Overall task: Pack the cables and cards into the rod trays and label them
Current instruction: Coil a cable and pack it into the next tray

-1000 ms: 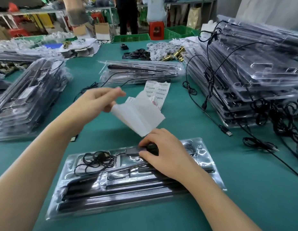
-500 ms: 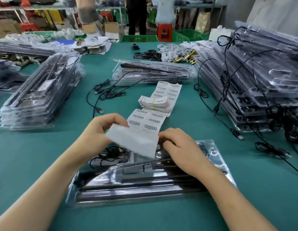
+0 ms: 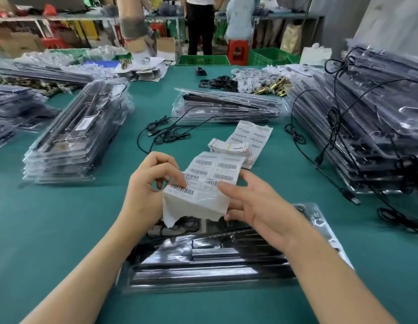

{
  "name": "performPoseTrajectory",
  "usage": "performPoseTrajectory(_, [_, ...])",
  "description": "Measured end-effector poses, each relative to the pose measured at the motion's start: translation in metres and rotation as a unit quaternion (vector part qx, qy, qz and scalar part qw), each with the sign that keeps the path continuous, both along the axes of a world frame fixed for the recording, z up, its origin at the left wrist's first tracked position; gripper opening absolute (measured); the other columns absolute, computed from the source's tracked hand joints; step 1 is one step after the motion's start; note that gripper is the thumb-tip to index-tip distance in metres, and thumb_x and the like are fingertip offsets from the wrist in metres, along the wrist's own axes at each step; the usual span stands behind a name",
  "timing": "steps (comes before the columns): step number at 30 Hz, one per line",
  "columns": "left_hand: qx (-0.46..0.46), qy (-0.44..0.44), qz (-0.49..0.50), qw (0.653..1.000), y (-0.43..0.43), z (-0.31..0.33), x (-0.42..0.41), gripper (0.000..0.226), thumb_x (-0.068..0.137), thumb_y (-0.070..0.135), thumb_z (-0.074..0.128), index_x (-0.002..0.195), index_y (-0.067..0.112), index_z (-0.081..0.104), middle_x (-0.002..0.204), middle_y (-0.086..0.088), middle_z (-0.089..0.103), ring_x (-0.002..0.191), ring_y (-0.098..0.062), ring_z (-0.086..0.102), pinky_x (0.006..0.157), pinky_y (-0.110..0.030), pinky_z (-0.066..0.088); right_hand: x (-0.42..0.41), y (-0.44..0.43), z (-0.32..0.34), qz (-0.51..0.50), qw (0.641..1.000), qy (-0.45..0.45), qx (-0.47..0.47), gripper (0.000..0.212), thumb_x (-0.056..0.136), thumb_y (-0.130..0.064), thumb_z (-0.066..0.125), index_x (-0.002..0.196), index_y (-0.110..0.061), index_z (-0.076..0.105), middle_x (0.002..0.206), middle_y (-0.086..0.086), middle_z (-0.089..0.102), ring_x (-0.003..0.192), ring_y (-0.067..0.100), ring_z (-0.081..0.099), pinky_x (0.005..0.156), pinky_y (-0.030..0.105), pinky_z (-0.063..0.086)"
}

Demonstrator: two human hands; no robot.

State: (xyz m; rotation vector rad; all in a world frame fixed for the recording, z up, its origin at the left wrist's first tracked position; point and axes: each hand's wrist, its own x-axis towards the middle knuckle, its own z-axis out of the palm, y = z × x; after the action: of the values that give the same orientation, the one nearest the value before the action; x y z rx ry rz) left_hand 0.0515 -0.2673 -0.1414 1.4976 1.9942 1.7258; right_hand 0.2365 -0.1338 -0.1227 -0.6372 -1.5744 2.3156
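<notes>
Tray (image 3: pixel 203 272) at 6 o'clock looked packed but not yet labelled. Left hand (image 3: pixel 145 190) pinched a label on the sheet (image 3: pixel 203 202); right hand (image 3: pixel 261 211) pinched its edge. Stack (image 3: pixel 378 136) at 3 o'clock likely still to do.

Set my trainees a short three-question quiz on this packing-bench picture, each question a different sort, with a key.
1. True or false: the label sheet lies flat on the table.
2. Pick one: right below the hands lies A a clear rod tray, B a green crate, C a cardboard box.
3. Short answer: what is printed on the label sheet?
Key: 1 false, the left hand and right hand hold it up; 2 A; 3 barcodes.
</notes>
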Motion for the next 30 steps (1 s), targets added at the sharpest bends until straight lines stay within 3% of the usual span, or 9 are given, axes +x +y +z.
performPoseTrajectory(2, [0.024, 0.009, 0.003, 1.000, 0.000, 0.002, 0.003, 0.026, 0.063, 0.018, 0.092, 0.070, 0.032, 0.070, 0.095, 0.009, 0.056, 0.083, -0.015, 0.055, 0.069, -0.031, 0.045, -0.001, -0.013, -0.004, -0.015, 0.999, 0.004, -0.029, 0.067, 0.076, -0.025, 0.083, 0.135, -0.024, 0.051, 0.117, 0.002, 0.075, 0.092, 0.019, 0.072, 0.057, 0.021, 0.053])
performPoseTrajectory(5, [0.017, 0.042, 0.012, 0.999, 0.001, 0.001, 0.003, 0.034, 0.067, 0.003, 0.093, 0.077, 0.027, 0.072, 0.098, 0.007, 0.059, 0.090, -0.016, 0.060, 0.074, -0.032, 0.049, -0.005, -0.028, -0.011, -0.063, 0.996, -0.013, 0.054, 0.058, 0.082, -0.014, 0.082, 0.128, -0.036, 0.055, 0.109, -0.008, 0.077, 0.084, 0.010, 0.073, 0.051, 0.017, 0.047])
performPoseTrajectory(8, [0.013, 0.069, 0.027, 0.997, 0.000, 0.004, 0.002, 0.033, 0.084, -0.008, 0.077, 0.091, 0.024, 0.074, 0.106, 0.005, 0.064, 0.103, -0.019, 0.064, 0.083, -0.035, 0.053, -0.006, -0.030, -0.014, -0.132, 0.989, 0.016, 0.070, 0.056, 0.086, -0.006, 0.078, 0.127, -0.037, 0.055, 0.104, -0.011, 0.078, 0.083, 0.004, 0.073, 0.049, 0.013, 0.047])
performPoseTrajectory(12, [0.049, 0.126, 0.103, 0.985, -0.002, 0.018, 0.010, 0.029, 0.098, -0.006, 0.057, 0.101, 0.019, 0.072, 0.106, 0.006, 0.066, 0.104, -0.017, 0.064, 0.085, -0.029, 0.050, -0.002, -0.026, -0.017, -0.182, 0.979, 0.044, 0.076, 0.039, 0.091, -0.009, 0.074, 0.122, -0.029, 0.064, 0.107, -0.009, 0.077, 0.095, 0.008, 0.074, 0.066, 0.018, 0.057])
performPoseTrajectory(16, [0.006, 0.228, 0.099, 0.968, -0.004, 0.033, 0.029, 0.017, 0.097, 0.016, 0.064, 0.111, 0.020, 0.072, 0.101, 0.012, 0.066, 0.099, -0.013, 0.062, 0.084, -0.021, 0.044, -0.002, -0.029, -0.020, -0.194, 0.978, 0.037, 0.062, 0.023, 0.095, -0.014, 0.070, 0.116, -0.024, 0.072, 0.106, -0.009, 0.078, 0.091, 0.004, 0.073, 0.064, 0.016, 0.056])
performPoseTrajectory(19, [-0.086, 0.269, 0.101, 0.954, -0.007, 0.027, 0.047, 0.026, 0.091, 0.043, 0.069, 0.111, 0.027, 0.074, 0.101, 0.019, 0.065, 0.098, -0.006, 0.060, 0.085, -0.023, 0.046, -0.003, -0.029, -0.020, -0.185, 0.981, 0.045, 0.043, 0.023, 0.097, -0.015, 0.068, 0.118, -0.023, 0.071, 0.108, -0.008, 0.078, 0.100, 0.010, 0.074, 0.080, 0.024, 0.060])
performPoseTrajectory(24, [-0.071, 0.185, 0.105, 0.975, -0.012, 0.008, 0.057, 0.026, 0.089, 0.035, 0.077, 0.110, 0.020, 0.076, 0.108, 0.015, 0.067, 0.103, -0.011, 0.065, 0.086, -0.035, 0.055, -0.004, -0.036, -0.019, -0.127, 0.988, 0.085, 0.029, 0.029, 0.097, -0.016, 0.067, 0.125, -0.022, 0.068, 0.115, -0.006, 0.076, 0.107, 0.011, 0.072, 0.082, 0.020, 0.057])
performPoseTrajectory(27, [-0.036, 0.179, 0.101, 0.978, -0.011, 0.002, 0.057, 0.028, 0.086, 0.028, 0.077, 0.111, 0.015, 0.076, 0.111, 0.011, 0.069, 0.107, -0.014, 0.067, 0.093, -0.032, 0.054, -0.004, -0.037, -0.019, -0.100, 0.989, 0.096, 0.058, 0.034, 0.094, -0.017, 0.072, 0.126, -0.026, 0.068, 0.119, -0.010, 0.074, 0.112, 0.007, 0.069, 0.085, 0.012, 0.053])
performPoseTrajectory(30, [-0.009, 0.158, 0.101, 0.982, -0.016, 0.001, 0.055, 0.022, 0.088, 0.022, 0.081, 0.107, 0.013, 0.077, 0.109, 0.009, 0.071, 0.107, -0.012, 0.068, 0.093, -0.028, 0.054, -0.004, -0.040, -0.019, -0.102, 0.984, 0.107, 0.104, 0.036, 0.094, -0.014, 0.072, 0.126, -0.030, 0.067, 0.121, -0.010, 0.073, 0.114, 0.009, 0.068, 0.092, 0.016, 0.052])
